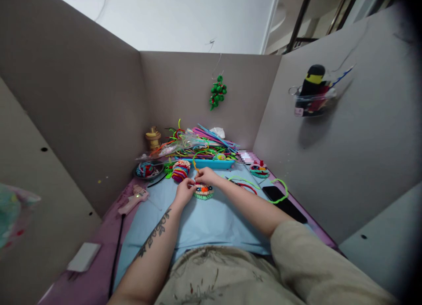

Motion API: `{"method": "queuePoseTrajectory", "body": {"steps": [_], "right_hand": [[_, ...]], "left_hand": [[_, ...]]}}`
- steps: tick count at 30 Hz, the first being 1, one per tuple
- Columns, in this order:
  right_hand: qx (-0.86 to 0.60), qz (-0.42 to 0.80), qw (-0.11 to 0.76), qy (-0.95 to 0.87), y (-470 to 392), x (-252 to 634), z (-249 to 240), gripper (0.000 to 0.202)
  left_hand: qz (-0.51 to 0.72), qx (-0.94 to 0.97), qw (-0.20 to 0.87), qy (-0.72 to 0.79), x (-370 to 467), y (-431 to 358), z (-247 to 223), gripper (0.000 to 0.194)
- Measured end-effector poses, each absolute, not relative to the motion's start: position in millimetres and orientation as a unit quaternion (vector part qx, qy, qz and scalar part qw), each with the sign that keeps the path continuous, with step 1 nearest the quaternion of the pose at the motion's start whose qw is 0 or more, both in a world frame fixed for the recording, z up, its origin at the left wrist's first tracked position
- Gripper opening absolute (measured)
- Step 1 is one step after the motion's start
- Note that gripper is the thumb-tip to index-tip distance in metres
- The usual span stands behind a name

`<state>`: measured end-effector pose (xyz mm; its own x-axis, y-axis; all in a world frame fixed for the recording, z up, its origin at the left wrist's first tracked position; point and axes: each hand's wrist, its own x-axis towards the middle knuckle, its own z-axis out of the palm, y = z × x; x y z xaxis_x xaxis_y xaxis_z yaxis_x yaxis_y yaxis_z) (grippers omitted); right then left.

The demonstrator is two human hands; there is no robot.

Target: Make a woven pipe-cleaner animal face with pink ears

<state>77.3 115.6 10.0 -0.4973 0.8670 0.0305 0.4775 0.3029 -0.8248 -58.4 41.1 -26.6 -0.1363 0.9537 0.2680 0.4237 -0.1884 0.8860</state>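
Both my hands meet over the blue cloth (pixel 214 226), at a small knobbly piece (pixel 203 191) in cream, orange and mint green with dark round spots. My left hand (pixel 185 191) pinches the upper left edge of this piece. Just above it, my right hand (pixel 207 176) has its fingers closed on a yellow-orange pipe cleaner (pixel 195 161) that sticks upward. The exact contact between the fingertips is too small to make out. Beside my left hand lies a striped, multicoloured knobbly piece (pixel 181 171).
Many pipe cleaners (pixel 211 140) heap over a blue tray (pixel 214 164) at the back. A bowl (pixel 148 169) and pink glue gun (pixel 133 201) are left; a black phone (pixel 284 204), green pipe cleaner (pixel 282 190) and another knobbly piece (pixel 259 171) are right. Grey partitions (pixel 211 94) surround the table.
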Motion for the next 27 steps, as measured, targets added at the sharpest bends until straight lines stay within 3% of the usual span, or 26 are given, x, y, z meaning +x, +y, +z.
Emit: {"method": "queuePoseTrajectory", "body": {"steps": [7, 14, 19, 27], "right_hand": [[-0.427, 0.405, 0.236, -0.773, 113, 78, 13, 0.006], [-0.431, 0.416, 0.284, -0.749, 113, 82, 15, 0.021], [-0.415, 0.382, 0.265, -0.782, 111, 86, 12, 0.02], [-0.396, 0.373, 0.253, -0.8, 108, 88, 12, 0.017]], "left_hand": [[0.491, 0.592, 0.277, 0.576, -59, 41, -25, 0.012], [0.505, 0.585, 0.326, 0.544, -60, 38, -23, 0.017], [0.491, 0.59, 0.328, 0.551, -58, 38, -25, 0.025], [0.492, 0.608, 0.293, 0.55, -54, 40, -28, 0.022]]}}
